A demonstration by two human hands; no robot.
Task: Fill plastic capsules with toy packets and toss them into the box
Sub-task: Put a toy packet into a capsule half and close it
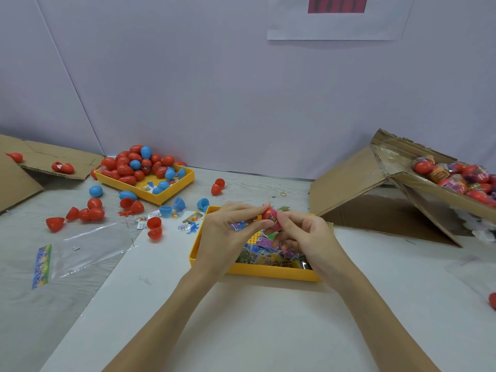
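Both hands are up over the near tray [257, 273], a shallow yellow plastic rectangle heaped with crinkly, glossy packets [268, 253] in purple, green, blue and yellow print. The left hand [228, 232] and right hand [303, 237] meet at a capsule [269, 214], smooth, red and egg-shaped, with a pink printed packet pressed against its near side. The left thumb and fingers [257, 209] close on it from the left; the right fingers [288, 220] curl in and pinch from the right, so it sits clamped between both sets of fingertips, above the tray's far edge. Whether the shell is shut or still in two halves is hard to tell.

Back left, a second yellow tray [161, 200] with a studded floor carries a mound of shiny red and blue capsules [134, 165]. Loose capsules and open cup-like halves [88, 212] lie scattered across the pale, wood-grain worktop [32, 304], along with small packets and a clear plastic bag [88, 251] with a rainbow-printed strip. A white sheet [241, 331] lies under the forearms. To the right sits a tilted corrugated cardboard box [418, 183], taped on one flap, with wrapped capsules piled inside. Flat cardboard [53, 159] lies far left.
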